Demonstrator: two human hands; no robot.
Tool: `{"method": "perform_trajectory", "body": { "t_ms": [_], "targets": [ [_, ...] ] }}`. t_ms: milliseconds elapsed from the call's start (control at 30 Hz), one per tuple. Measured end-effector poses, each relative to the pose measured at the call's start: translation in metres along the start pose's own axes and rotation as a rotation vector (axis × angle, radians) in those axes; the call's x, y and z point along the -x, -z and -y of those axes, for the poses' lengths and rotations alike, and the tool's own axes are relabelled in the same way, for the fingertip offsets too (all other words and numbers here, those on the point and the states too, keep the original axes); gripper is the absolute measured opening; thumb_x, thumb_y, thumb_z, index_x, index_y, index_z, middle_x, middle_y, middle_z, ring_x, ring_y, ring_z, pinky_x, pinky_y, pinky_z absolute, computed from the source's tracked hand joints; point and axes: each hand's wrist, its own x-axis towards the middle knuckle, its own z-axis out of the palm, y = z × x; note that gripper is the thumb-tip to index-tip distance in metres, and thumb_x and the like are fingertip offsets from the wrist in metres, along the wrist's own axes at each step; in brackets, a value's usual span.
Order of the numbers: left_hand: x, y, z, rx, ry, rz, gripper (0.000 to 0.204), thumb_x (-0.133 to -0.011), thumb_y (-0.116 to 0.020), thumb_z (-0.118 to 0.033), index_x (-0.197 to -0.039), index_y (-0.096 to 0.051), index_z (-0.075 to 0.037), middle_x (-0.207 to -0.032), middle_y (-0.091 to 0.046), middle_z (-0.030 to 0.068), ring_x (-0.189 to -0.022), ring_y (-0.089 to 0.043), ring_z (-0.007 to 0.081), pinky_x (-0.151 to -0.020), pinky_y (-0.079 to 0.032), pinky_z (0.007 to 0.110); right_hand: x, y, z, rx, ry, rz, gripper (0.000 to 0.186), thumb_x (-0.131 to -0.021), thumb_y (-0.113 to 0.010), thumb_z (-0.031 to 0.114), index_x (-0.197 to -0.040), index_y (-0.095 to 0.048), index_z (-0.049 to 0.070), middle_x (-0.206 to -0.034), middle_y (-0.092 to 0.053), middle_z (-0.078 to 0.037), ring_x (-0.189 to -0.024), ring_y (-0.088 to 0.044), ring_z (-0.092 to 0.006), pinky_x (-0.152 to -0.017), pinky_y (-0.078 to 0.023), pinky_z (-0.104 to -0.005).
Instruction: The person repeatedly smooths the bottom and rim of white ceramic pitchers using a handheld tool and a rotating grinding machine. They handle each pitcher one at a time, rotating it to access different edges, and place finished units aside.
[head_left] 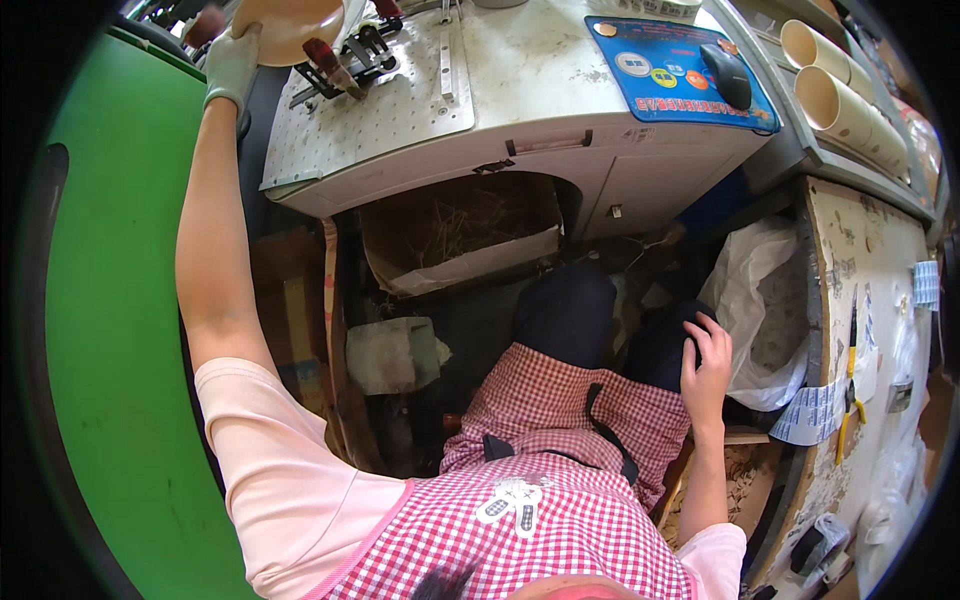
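1. The beige round piece [295, 22] is over the far left corner of the tabletop [545, 70], partly cut off at the view's upper edge. The gloved left hand [233, 68] seems to pinch it by the near-left rim, though the fingertips are only partly visible; a one-sided hold could let it tip.
2. Smooth glove fabric might slip on the rim, and a drop there could send the piece down beside the green panel [120, 330].
3. The clamp fixture [345, 65] stands just beside the piece; a careless sideways swing could knock or scratch it against the red-handled parts.
4. The left arm is stretched far out, so fine control at that reach is probably weaker.
5. The bare right hand [708, 358] rests on the knee, fingers loosely spread, holding nothing; it is well apart from the piece and likely too far to catch a slip.
6. Something falling off the front edge could land in the open cardboard box [490, 268] below.
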Motion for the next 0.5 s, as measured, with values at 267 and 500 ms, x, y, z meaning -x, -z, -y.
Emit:
{"method": "perform_trajectory", "body": {
  "t_ms": [267,500],
  "targets": [
    [-0.002,0.008,-0.003,0.258,0.165,0.368,0.052,-0.095,-0.066,-0.04,-0.132,-0.068,-0.002,-0.118,-0.072,0.0067,-0.1,-0.071,0.0161,-0.081,-0.059,0.034,0.011,-0.019,-0.003,0.149,0.065,-0.066,0.02,-0.089,-0.067,0.002,-0.108,-0.073,0.005,-0.131,-0.065,-0.011,-0.126,-0.056,-0.0352,-0.108,-0.044,-0.0462],
    [0.016,0.01,-0.004,0.158,0.125,0.397,0.053,-0.099,-0.061,-0.033,-0.144,-0.059,-0.005,-0.131,-0.067,0.0074,-0.12,-0.062,0.0191,-0.104,-0.048,0.035,0.013,-0.029,0.004,0.25,0.094,-0.142,0.022,-0.089,-0.068,0.005,-0.109,-0.075,0.009,-0.134,-0.066,-0.007,-0.129,-0.056,-0.0336,-0.107,-0.043,-0.0466]
  ]
}}
